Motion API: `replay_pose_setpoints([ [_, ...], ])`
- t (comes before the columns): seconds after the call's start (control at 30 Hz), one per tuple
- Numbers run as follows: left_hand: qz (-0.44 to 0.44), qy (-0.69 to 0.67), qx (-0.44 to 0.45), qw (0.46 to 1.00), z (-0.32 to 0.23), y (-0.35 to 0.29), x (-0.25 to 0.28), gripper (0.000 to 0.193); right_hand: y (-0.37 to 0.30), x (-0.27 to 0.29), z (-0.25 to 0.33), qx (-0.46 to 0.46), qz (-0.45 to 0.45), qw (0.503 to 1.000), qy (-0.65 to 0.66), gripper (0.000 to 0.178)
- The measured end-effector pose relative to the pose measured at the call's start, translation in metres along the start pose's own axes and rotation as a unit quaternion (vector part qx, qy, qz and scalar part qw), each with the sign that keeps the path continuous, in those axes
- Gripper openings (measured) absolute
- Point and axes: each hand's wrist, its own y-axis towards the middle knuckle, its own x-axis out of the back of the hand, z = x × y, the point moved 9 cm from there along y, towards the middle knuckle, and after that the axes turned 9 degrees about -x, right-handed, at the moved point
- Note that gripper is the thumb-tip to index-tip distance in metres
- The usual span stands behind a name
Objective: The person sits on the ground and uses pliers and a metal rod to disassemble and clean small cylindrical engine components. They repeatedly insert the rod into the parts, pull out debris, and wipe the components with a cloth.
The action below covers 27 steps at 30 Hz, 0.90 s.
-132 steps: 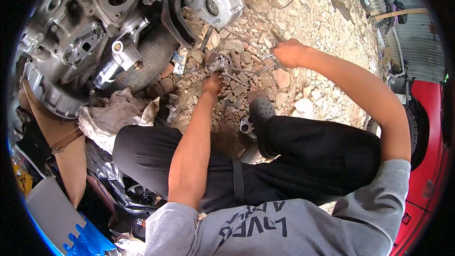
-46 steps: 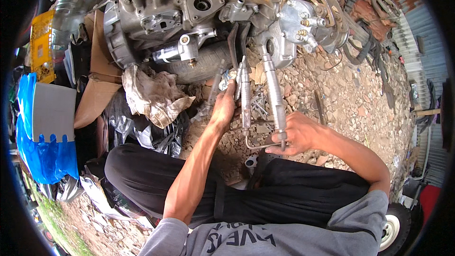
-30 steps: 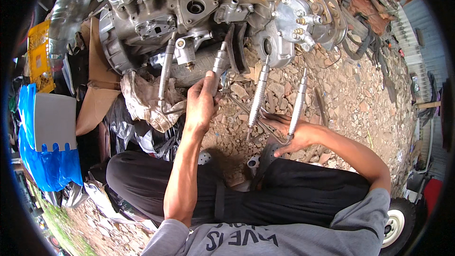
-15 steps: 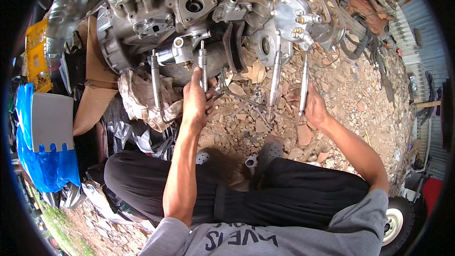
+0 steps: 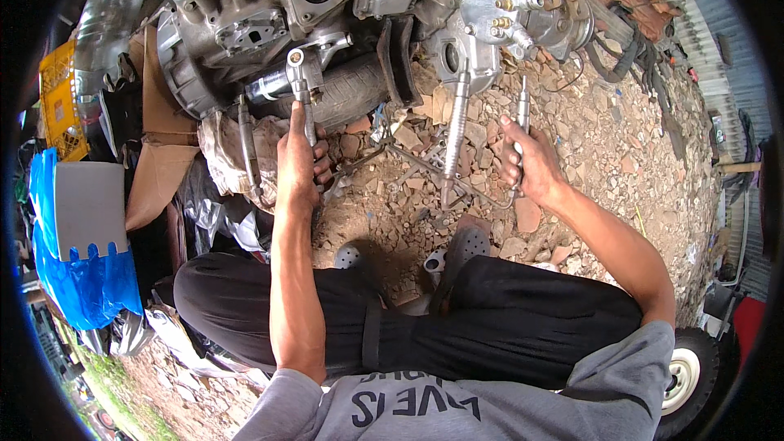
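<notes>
Four long, thin, silver metal rods (image 5: pixel 458 126), joined by a dark bent metal pipe (image 5: pixel 418 162), are held over the brown stony ground (image 5: pixel 596 163), tips pointed toward the big grey metal engine (image 5: pixel 253 31). The second rod from the left is gripped by the left hand (image 5: pixel 300 165), the rightmost by the right hand (image 5: pixel 535 162), fingers curled round. The left hand is placed nearer the engine.

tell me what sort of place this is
Probably an open-air vehicle repair yard: a bulky grey metal engine fills much of the top, a round white-rimmed black rubber wheel sits at lower right, and grey corrugated metal sheeting edges the brown stony ground.
</notes>
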Motion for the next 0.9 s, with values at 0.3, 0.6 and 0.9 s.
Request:
replay_pose_setpoints([
  [0.3, 0.002, 0.020, -0.039, 0.999, 0.006, -0.021, -0.022, 0.066, 0.009, 0.038, -0.036, -0.021, -0.062, 0.998, 0.022, 0.046],
  [0.6, 0.032, 0.031, -0.077, 0.996, 0.035, -0.056, -0.033, 0.066, -0.019, -0.006, -0.065, -0.020, 0.079, 0.996, 0.029, 0.040],
  [0.9, 0.024, 0.093, -0.164, 0.982, 0.071, -0.084, -0.027, 0.069, -0.037, -0.074, -0.093, -0.049, 0.279, 0.955, -0.085, 0.033],
])
